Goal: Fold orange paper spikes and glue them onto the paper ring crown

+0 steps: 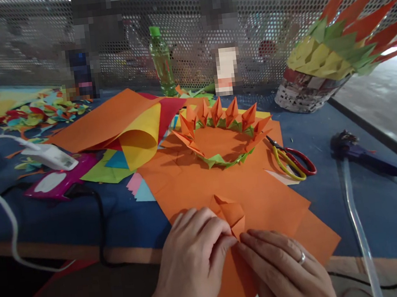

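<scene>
Near the front of the table a small piece of folded orange paper [232,213] lies over large orange sheets. My left hand [193,250] pinches its near left edge between thumb and bent fingers. With fingers held together, my right hand [283,264] presses on its near right edge; the right thumb is hidden. A ring shows on one right finger. Just beyond my hands, orange paper sheets [256,194] carry a ring of folded orange and green paper points [226,159]. Scissors [292,160] with one yellow and one red handle rest to its right.
At right lies a blue glue gun [373,156] with a clear glue stick [357,226]. Behind it stands a paper-covered pot [311,89] with yellow, green and orange points. A green bottle [161,62] is at the back. A purple power strip [65,179] and cables lie left, near paper scraps [43,110].
</scene>
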The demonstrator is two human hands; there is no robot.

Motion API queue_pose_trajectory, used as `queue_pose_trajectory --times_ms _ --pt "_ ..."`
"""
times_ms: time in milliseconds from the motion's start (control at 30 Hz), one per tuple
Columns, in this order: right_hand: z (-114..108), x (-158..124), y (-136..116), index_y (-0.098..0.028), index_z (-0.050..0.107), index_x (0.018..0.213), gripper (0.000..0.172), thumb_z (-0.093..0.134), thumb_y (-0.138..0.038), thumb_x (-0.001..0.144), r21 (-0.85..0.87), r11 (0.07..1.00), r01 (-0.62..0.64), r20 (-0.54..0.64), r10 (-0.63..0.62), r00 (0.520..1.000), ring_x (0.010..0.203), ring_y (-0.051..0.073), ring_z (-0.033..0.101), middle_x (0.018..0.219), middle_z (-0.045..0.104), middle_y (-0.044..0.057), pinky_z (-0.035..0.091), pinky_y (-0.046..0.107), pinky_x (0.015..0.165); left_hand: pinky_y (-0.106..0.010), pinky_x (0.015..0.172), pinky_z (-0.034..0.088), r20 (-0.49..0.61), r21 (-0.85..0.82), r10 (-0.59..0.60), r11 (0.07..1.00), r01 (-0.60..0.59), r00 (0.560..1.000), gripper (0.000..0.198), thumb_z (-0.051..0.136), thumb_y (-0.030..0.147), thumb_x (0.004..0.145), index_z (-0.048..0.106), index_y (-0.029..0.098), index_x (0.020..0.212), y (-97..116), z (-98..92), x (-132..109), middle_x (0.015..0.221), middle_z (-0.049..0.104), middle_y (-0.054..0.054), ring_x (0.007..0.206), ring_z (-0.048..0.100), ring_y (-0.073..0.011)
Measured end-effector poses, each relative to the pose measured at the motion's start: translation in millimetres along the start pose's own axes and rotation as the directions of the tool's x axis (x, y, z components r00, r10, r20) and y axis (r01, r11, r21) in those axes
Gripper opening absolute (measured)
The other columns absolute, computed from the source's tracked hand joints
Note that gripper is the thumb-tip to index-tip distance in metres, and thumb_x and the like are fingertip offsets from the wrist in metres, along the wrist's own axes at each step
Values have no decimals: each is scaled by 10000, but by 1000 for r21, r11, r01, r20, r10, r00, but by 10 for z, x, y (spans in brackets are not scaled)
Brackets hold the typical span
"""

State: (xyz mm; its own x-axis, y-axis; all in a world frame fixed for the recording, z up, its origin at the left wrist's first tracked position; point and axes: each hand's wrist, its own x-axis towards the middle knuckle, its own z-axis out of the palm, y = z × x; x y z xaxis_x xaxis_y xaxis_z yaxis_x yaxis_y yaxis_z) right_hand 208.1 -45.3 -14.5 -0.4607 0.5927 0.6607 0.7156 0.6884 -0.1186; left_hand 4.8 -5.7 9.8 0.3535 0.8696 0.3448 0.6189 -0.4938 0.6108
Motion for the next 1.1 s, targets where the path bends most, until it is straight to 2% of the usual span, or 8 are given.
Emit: queue_pose_trajectory --times_ms 367,567,700,867,933,1100 --pt "25 31 -22 -154 771 1123 241 622 -111 938 -2 999 -43 -31 43 999 1047 150 738 1095 795 31 578 258 966 -343 700 330 4 -10 22 1000 -22 1000 155 611 132 961 575 219 838 -1 -18 -3 802 585 27 742 502 -180" --pt "8 36 17 -160 776 1118 283 632 -89 885 -5 1000 5 -1 -5 1000 1020 164 754 1097 795 24 609 256 915 -342 719 361 1 -7 -1 1000 1 1000 145 610 131 960 571 221 854 -5 -5 -5 823 584 25 766 517 -181" --pt "1 53 21 -166 778 1106 273 666 -101 866 -14 1000 -2 -1 2 1000 988 167 766 1085 796 16 628 252 889 -338 821 428 -66 38 7 999 -5 998 131 611 122 953 588 220 1036 -1 1 -35 990 588 -15 923 559 -194" --pt "6 39 11 -155 774 1099 298 696 -85 819 -13 1000 -6 19 6 1000 983 183 769 1086 794 29 650 273 858 -430 969 433 -189 255 -13 965 62 982 433 669 285 945 519 200 1342 -34 1 -89 1279 532 -114 1157 525 -280" --pt "4 31 7 -152 763 1118 327 702 -80 805 -8 1000 -1 30 1 1000 999 187 765 1095 792 28 649 281 869 -462 993 434 -213 280 -40 955 100 976 493 662 321 946 485 194 1389 -51 -8 -86 1335 520 -134 1207 514 -305" --pt "-11 24 -3 -157 752 1129 328 701 -73 816 -10 1000 -22 28 23 999 1012 181 757 1105 790 26 642 282 873 -479 1039 416 -228 294 -66 947 133 971 472 600 299 979 467 174 1414 -78 -36 -78 1360 523 -141 1250 504 -308"
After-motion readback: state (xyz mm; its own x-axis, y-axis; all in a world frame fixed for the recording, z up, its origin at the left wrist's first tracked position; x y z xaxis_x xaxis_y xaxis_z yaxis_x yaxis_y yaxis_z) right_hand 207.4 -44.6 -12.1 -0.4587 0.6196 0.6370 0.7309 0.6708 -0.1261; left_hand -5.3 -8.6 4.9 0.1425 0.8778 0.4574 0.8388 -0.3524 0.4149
